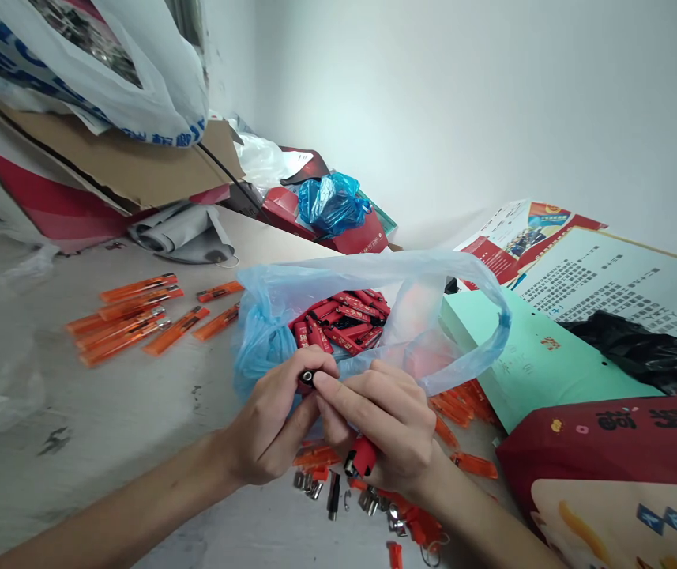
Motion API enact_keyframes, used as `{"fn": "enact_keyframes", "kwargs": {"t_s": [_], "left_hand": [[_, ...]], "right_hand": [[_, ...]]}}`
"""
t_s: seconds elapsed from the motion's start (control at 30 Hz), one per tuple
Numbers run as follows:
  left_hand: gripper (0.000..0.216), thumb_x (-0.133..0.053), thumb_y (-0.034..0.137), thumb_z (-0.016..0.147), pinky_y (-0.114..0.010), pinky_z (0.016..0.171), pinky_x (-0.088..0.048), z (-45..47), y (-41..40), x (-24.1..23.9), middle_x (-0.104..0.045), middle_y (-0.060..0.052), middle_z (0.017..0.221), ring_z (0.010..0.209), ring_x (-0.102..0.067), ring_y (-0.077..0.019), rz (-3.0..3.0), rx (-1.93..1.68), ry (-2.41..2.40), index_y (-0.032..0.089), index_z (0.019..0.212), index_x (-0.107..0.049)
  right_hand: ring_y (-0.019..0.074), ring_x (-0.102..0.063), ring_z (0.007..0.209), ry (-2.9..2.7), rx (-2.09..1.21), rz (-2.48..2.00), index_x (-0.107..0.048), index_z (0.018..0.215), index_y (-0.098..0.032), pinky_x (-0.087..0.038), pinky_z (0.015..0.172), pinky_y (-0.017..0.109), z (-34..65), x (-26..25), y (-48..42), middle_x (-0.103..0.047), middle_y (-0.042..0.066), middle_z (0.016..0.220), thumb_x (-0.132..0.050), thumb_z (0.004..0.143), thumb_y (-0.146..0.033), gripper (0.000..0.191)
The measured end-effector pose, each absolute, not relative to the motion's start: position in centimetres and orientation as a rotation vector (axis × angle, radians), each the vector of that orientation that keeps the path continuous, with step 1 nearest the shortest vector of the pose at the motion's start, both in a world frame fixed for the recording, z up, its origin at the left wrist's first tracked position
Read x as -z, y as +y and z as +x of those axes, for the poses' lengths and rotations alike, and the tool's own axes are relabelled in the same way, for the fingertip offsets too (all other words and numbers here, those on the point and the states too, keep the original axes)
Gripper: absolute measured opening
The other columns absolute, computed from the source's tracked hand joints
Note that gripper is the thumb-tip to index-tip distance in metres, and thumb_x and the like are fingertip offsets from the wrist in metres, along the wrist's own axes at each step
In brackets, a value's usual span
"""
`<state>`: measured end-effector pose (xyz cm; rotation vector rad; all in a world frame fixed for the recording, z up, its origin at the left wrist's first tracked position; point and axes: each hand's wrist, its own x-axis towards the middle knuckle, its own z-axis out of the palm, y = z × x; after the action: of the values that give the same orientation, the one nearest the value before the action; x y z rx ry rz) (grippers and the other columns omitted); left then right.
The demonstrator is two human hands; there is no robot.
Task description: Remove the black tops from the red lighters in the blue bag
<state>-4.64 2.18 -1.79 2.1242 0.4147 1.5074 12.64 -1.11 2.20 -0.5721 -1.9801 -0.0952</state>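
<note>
Fingers (299, 360) closed, left hand (272, 423) on black-ended piece (307, 378), right hand (394, 415) on red lighter (365, 456); blue characters (163, 140) on white bag (166, 83)

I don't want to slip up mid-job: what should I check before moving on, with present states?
1. Black-topped piece held by left hand: ok.
2. Right hand fingertips at its top: ok.
3. Single red piece held in right hand: ok.
4. Blue bag open, red cylinders visible: ok.
5. Metal parts gathered together: not ok, scattered.
6. Black-topped piece's lower end: cannot tell, hidden.
</note>
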Motion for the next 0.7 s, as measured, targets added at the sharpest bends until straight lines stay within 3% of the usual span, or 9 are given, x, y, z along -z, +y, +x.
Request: {"fn": "enact_keyframes", "kwargs": {"t_s": [0.27, 0.47, 0.7], "left_hand": [[0.018, -0.041, 0.03, 0.109, -0.038, 0.059, -0.052, -4.5, 2.2, 1.9, -0.062, -0.006, 0.088, 0.071, -0.063, -0.0226, 2.093, -1.501, 0.457, 0.024, 0.122, -0.052], [0.017, -0.041, 0.026, 0.11, -0.034, 0.065, -0.052, -4.6, 2.1, 2.0, -0.062, -0.006, 0.094, 0.077, -0.063, -0.0198, 2.064, -1.502, 0.489, 0.021, 0.121, -0.053], [0.017, -0.039, 0.028, 0.111, -0.034, 0.064, -0.052, -4.5, 2.0, 1.3, -0.061, -0.005, 0.092, 0.076, -0.062, -0.0194, 2.061, -1.504, 0.484, 0.023, 0.119, -0.053]], "right_hand": [[0.0187, -0.067, 0.059, -2.069, 0.215, -0.619, -0.054, 0.155, -0.013, -0.046, 0.048, 0.037, 12.9, -1.2, -1.2, -0.075, 0.004, 0.078, -0.058, 0.103, -0.019, 0.052], [0.0174, -0.068, 0.062, -1.934, 0.099, -0.654, -0.063, 0.146, -0.019, -0.047, 0.05, 0.035, 12.2, -1.6, -1.4, -0.078, 0.004, 0.082, -0.062, 0.099, -0.009, 0.047], [0.0173, -0.068, 0.062, -1.889, 0.039, -0.668, -0.074, 0.129, -0.016, -0.048, 0.051, 0.034, 12.0, -2.2, -1.6, -0.078, 0.007, 0.085, -0.067, 0.095, -0.005, 0.036]]}}
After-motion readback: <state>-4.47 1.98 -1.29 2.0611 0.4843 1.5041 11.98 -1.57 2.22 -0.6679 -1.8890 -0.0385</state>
